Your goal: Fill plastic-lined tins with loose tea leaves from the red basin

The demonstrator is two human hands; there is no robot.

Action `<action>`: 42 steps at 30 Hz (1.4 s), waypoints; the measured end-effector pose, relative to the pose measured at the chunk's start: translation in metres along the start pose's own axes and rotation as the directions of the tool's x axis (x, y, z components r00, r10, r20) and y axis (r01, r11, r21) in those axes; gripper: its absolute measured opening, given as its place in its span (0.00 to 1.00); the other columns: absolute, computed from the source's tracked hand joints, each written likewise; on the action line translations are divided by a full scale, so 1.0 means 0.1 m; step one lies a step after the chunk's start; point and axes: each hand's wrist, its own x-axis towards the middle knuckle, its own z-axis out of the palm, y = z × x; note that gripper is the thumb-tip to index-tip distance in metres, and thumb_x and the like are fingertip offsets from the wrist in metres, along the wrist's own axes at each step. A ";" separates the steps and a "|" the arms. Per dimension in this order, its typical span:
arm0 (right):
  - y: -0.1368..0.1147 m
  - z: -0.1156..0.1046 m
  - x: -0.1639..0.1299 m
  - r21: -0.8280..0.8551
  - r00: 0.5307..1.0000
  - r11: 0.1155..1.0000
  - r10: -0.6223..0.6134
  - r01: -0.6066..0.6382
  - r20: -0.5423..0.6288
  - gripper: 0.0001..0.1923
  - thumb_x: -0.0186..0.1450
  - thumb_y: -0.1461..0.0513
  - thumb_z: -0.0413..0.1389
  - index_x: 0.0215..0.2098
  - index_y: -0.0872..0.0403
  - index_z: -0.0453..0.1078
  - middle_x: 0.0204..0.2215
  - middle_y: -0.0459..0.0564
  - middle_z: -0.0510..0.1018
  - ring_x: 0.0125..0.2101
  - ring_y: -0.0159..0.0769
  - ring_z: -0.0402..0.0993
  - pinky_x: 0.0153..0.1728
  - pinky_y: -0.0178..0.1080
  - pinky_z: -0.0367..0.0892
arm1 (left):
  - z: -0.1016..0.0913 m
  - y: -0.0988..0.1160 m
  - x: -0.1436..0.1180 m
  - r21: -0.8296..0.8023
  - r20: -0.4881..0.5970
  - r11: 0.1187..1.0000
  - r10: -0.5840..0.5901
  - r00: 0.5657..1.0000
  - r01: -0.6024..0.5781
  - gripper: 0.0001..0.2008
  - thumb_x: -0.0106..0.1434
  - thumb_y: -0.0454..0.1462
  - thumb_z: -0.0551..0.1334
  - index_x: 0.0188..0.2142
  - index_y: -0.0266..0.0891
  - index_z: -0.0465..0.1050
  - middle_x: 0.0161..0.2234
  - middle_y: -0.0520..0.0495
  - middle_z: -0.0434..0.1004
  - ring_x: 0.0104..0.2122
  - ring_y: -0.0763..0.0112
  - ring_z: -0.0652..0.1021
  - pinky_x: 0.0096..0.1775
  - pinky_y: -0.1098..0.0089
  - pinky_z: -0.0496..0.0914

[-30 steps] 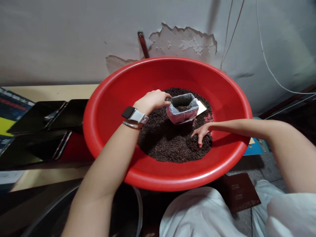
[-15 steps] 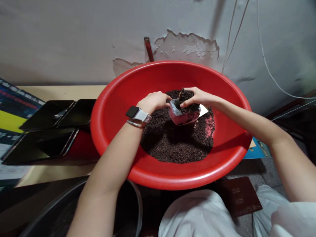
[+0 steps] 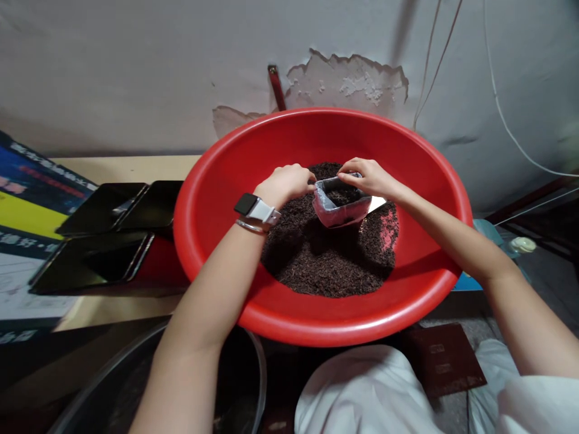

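Note:
Dark loose leaves, looking like tea (image 3: pixel 330 271), lie heaped in a big red basin (image 3: pixel 212 187). Above them is a small box lined with a clear plastic bag (image 3: pixel 339 216), its walls pinkish, with dark leaves inside. My left hand (image 3: pixel 289 182), a watch on its wrist, has its fingers closed on the box's left rim. At the back right rim, my right hand (image 3: pixel 368 176) has thumb and fingers closed on the bag's edge; some fingertips are hidden. A shiny pale flat piece (image 3: pixel 376 205) shows just right of the box.
Several dark open boxes (image 3: pixel 97 259) stand left of the basin on a pale table (image 3: pixel 131 164), beside a printed sheet (image 3: pixel 27 241). Below my left arm is a large round container with a clear rim (image 3: pixel 260 367). A peeling wall (image 3: pixel 348 78) rises behind; cords (image 3: pixel 427 78) hang at the right.
The clump of leaves in my right hand is now down in the box. That hand has moved to the back rim. My left hand stays at the left rim.

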 end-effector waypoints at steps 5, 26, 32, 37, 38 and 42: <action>0.01 -0.08 -0.04 -0.057 0.998 0.998 0.036 -0.033 0.042 0.15 0.70 0.55 0.51 0.39 0.55 0.77 0.39 0.53 0.78 0.43 0.40 0.71 0.50 0.42 0.63 | -0.07 0.04 -0.05 0.034 -0.029 0.999 -0.029 0.999 0.030 0.21 0.68 0.49 0.55 0.52 0.45 0.78 0.49 0.42 0.79 0.48 0.53 0.77 0.48 0.62 0.70; -0.05 1.52 -0.79 -0.057 0.412 0.827 -0.218 0.559 0.885 0.67 0.43 0.60 0.74 0.72 0.41 0.41 0.71 0.65 0.38 0.68 0.69 0.38 0.55 0.72 0.55 | 0.01 0.08 -0.02 0.103 0.065 0.994 0.024 0.998 -0.030 0.20 0.69 0.48 0.56 0.52 0.44 0.78 0.49 0.40 0.80 0.48 0.55 0.79 0.46 0.66 0.71; 0.01 1.53 -0.77 -0.125 0.505 0.740 -0.314 0.660 0.804 0.43 0.59 0.64 0.63 0.69 0.45 0.52 0.65 0.63 0.56 0.63 0.64 0.55 0.50 0.57 0.69 | -0.04 0.14 -0.07 0.115 0.086 0.993 0.010 0.996 -0.019 0.19 0.69 0.45 0.56 0.54 0.43 0.77 0.50 0.40 0.79 0.49 0.55 0.78 0.48 0.65 0.71; -0.03 1.47 -0.70 -0.162 0.548 0.756 -0.291 0.634 0.785 0.37 0.61 0.64 0.61 0.66 0.44 0.58 0.62 0.61 0.62 0.59 0.60 0.63 0.45 0.49 0.71 | -0.07 0.17 -0.10 0.114 0.081 0.993 0.008 0.997 -0.017 0.19 0.69 0.45 0.56 0.53 0.42 0.77 0.50 0.39 0.79 0.49 0.54 0.78 0.48 0.64 0.71; -0.05 1.45 -0.67 -0.162 0.553 0.769 -0.280 0.618 0.785 0.36 0.61 0.63 0.61 0.66 0.45 0.59 0.61 0.61 0.64 0.57 0.59 0.66 0.45 0.49 0.71 | -0.07 0.17 -0.10 0.113 0.081 0.993 0.011 0.997 -0.020 0.19 0.69 0.45 0.56 0.53 0.42 0.77 0.50 0.39 0.79 0.49 0.54 0.78 0.48 0.64 0.71; -0.13 1.37 -0.58 -0.121 0.570 0.833 -0.256 0.540 0.781 0.38 0.58 0.59 0.64 0.65 0.48 0.60 0.55 0.59 0.71 0.50 0.53 0.73 0.44 0.46 0.70 | -0.09 0.13 -0.11 0.096 0.077 0.995 0.031 0.997 -0.038 0.19 0.68 0.45 0.56 0.54 0.44 0.76 0.50 0.41 0.79 0.48 0.56 0.78 0.47 0.65 0.71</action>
